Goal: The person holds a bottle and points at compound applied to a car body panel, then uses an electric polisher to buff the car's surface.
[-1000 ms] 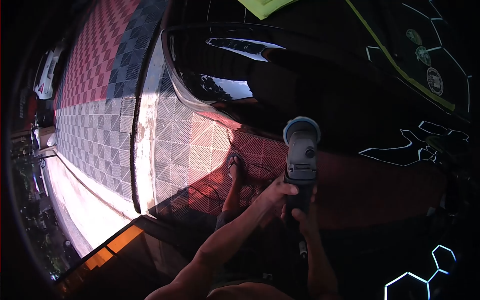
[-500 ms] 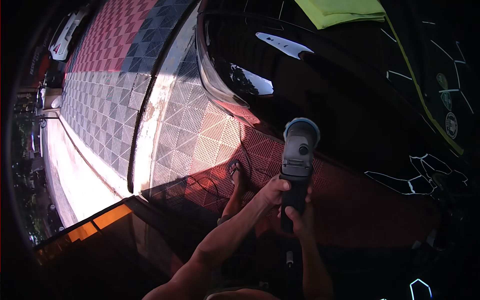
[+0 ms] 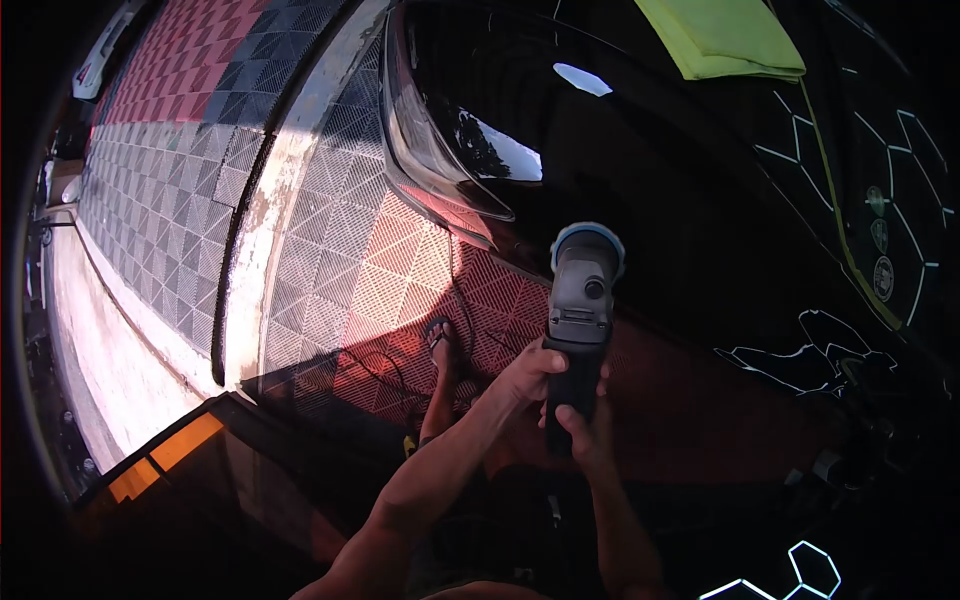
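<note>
Both of my hands hold a grey and black polisher (image 3: 583, 300) with a pale, blue-edged pad at its far end. My left hand (image 3: 537, 372) wraps round the body just behind the grey head, thumb on top. Further back, my right hand (image 3: 582, 425) grips the black handle, its thumb along the upper side. The pad lies over the glossy black car panel (image 3: 640, 210) near its lower edge; whether it touches the paint I cannot tell.
A headlight (image 3: 425, 140) is at the panel's left end. A folded yellow-green cloth (image 3: 730, 38) lies on the car at the top. Red and grey floor tiles (image 3: 330, 240) spread left, with a dark cord (image 3: 458, 280) near a sandalled foot (image 3: 439, 338). Lit hexagonal lines reflect at right.
The view has shifted, so the cloth appears further right and the floor further left. In the picture the polisher sits slightly left and higher, with both hands keeping their grip.
</note>
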